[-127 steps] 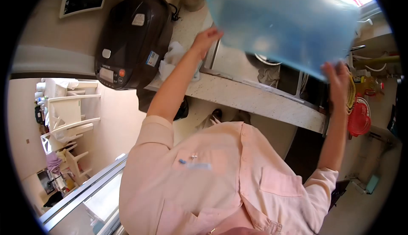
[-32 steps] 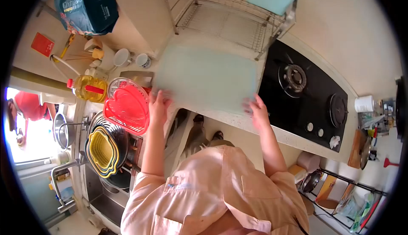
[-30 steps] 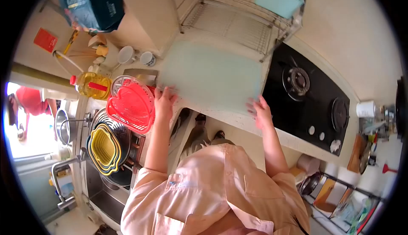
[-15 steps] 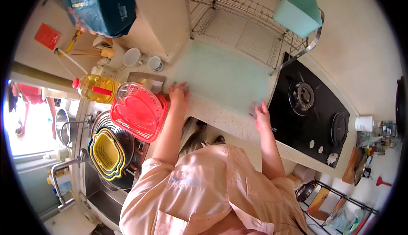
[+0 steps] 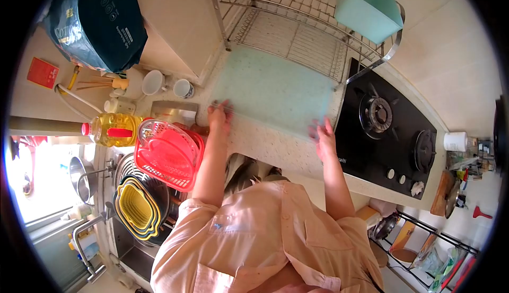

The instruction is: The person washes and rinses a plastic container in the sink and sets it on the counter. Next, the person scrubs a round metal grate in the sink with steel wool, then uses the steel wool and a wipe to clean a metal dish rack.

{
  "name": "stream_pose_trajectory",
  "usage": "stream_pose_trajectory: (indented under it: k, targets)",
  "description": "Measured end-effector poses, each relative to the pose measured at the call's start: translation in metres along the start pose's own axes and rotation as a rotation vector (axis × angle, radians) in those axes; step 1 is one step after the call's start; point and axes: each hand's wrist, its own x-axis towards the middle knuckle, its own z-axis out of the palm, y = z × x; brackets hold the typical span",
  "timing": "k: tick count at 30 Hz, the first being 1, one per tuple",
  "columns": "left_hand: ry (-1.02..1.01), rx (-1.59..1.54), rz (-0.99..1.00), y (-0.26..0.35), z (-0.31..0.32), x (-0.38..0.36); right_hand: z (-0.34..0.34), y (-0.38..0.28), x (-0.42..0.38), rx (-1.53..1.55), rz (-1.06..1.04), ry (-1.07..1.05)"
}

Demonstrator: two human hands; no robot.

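Note:
A translucent pale green sheet lies on the speckled countertop, below a metal wire rack. At its near left corner is my left hand, fingers closed on the edge. The near right corner is in my right hand, the thumb and fingers pinched around it and slightly blurred.
Right of the sheet is a black gas stove. The wire rack holds a mint green bin. To the left are red baskets, an oil bottle, two cups and yellow colanders by the sink.
The view has shifted slightly, so the left-side items appear farther left and lower. Both hands stay at the sheet's near corners, and my right hand sits a little nearer the left.

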Motion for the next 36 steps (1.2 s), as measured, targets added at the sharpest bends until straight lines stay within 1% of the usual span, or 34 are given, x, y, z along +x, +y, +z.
stream_pose_trajectory:
  k: [2, 5, 8, 11, 15, 21, 24, 26, 29, 30, 32, 33, 35, 36]
  targets:
    - [-0.045, -0.001, 0.009, -0.007, -0.008, 0.013, -0.006, 0.004, 0.008, -0.01, -0.015, -0.001]
    - [0.001, 0.081, 0.026, -0.003, 0.0, -0.002, -0.003, 0.002, 0.008, -0.005, -0.018, 0.02]
    - [-0.021, 0.097, 0.046, -0.001, -0.001, -0.008, -0.001, 0.005, 0.008, -0.002, -0.038, 0.03]
    - [-0.039, 0.039, 0.051, 0.0, 0.001, -0.008, -0.002, 0.01, 0.01, -0.019, -0.057, 0.049]
    - [-0.047, 0.05, 0.052, 0.002, 0.001, -0.01, -0.004, 0.013, 0.011, -0.069, -0.121, 0.045]
    - [-0.034, 0.061, 0.05, 0.006, 0.002, -0.019, 0.0, 0.009, 0.004, -0.057, -0.093, 0.047]
    - [-0.055, 0.058, 0.079, 0.009, 0.005, -0.007, -0.002, 0.019, 0.012, -0.037, -0.186, 0.037]
    - [-0.057, 0.017, 0.088, 0.01, 0.011, -0.003, 0.002, 0.019, 0.014, -0.026, -0.204, 0.068]
    - [0.117, 0.321, 0.13, 0.011, 0.02, 0.001, 0.009, 0.007, 0.02, -0.01, -0.216, 0.153]
    - [0.177, 0.546, 0.264, 0.006, 0.017, 0.007, 0.008, 0.005, 0.021, -0.003, -0.219, 0.193]
    - [0.286, 0.99, 0.542, -0.008, 0.008, 0.026, -0.001, 0.01, 0.025, -0.093, -0.32, 0.278]
    - [0.194, 0.838, 0.392, -0.003, 0.009, 0.021, -0.005, 0.01, 0.027, -0.139, -0.374, 0.321]
    - [0.016, 0.532, 0.092, 0.006, 0.009, -0.003, 0.005, -0.009, -0.004, -0.693, -0.629, 0.351]
    - [0.008, 0.485, 0.087, 0.002, 0.01, -0.008, 0.015, -0.015, -0.021, -0.976, -0.744, 0.358]
